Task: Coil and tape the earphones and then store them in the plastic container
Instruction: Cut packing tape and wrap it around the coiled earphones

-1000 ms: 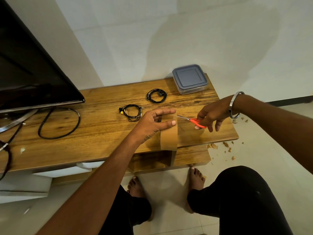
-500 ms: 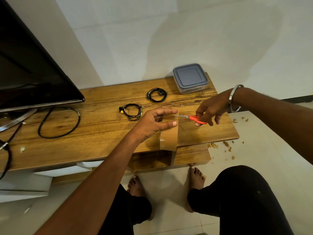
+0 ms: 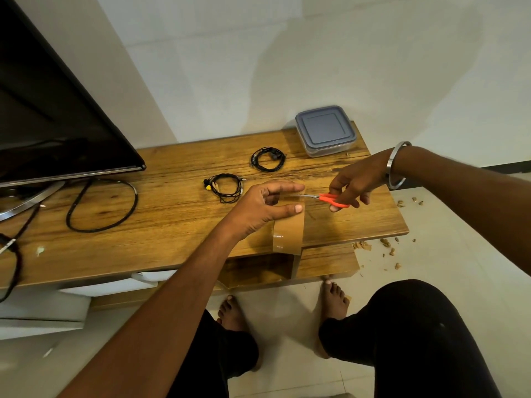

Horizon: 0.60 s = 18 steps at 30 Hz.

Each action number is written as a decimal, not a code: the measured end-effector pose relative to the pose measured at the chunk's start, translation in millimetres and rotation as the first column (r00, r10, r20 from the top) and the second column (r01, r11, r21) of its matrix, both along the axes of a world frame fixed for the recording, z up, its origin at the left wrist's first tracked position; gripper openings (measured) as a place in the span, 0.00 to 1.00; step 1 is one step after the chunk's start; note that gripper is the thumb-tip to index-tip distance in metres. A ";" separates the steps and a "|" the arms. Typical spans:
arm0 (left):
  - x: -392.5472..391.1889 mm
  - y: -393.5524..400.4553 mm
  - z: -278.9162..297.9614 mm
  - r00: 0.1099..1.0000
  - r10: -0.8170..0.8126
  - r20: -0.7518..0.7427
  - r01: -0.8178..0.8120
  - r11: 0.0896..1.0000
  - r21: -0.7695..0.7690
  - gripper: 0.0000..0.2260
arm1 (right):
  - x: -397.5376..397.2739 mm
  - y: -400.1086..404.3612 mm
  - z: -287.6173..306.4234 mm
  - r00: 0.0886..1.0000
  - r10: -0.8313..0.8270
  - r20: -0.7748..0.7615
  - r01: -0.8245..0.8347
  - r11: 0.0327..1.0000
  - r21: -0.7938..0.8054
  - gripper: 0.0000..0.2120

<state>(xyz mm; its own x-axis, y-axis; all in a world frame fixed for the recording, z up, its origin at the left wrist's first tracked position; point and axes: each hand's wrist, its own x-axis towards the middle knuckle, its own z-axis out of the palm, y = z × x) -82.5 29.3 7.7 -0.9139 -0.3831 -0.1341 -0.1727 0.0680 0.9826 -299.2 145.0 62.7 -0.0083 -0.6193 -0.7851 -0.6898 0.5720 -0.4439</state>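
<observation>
Two light, floppy coils of earphones [image 3: 267,159] lie on the counter [image 3: 161,225] near the plastic container [image 3: 325,130], best pinched across the bundled loops, while the left hand [image 3: 264,208] pinches limp, sticky tape [image 3: 288,228] and the right hand [image 3: 355,182] grips scissors [image 3: 330,199].

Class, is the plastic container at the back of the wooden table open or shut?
Shut: the plastic container has its grey lid seated flat on top.

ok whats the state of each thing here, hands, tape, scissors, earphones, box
left hand: holds a stretched strip of tape
brown tape: strip pulled out, not yet cut
right hand: grips the scissors
scissors: blades at the tape strip
near earphones: coiled, on the table
far earphones: coiled, on the table
plastic container: lid on
</observation>
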 end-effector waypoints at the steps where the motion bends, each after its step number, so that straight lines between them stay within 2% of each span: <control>1: -0.2 0.3 0.3 1.000 0.000 -0.001 0.000 1.000 0.005 0.19 | -0.5 0.0 0.0 1.000 0.011 -0.008 -0.011 1.000 -0.009 0.09; 8: -1.2 -0.4 0.4 1.000 0.004 -0.002 -0.003 1.000 0.025 0.19 | -3.5 -1.4 0.3 0.993 0.091 -0.073 -0.094 0.995 -0.033 0.10; 13: -1.2 -0.7 0.0 1.000 -0.009 0.008 0.009 1.000 0.021 0.20 | 1.1 -6.9 1.3 0.990 0.101 -0.097 -0.099 0.995 0.017 0.12; 18: -0.7 -1.8 -0.3 1.000 -0.013 0.014 0.013 1.000 0.011 0.20 | 3.7 -11.2 3.0 0.989 0.116 -0.089 -0.116 0.993 0.000 0.13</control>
<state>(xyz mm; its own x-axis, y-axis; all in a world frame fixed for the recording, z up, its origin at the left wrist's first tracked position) -83.2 27.5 7.3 -0.9167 -0.3700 -0.1511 -0.1858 0.0597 0.9808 -295.5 133.9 65.7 -0.0059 -0.6242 -0.7813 -0.7881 0.4838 -0.3806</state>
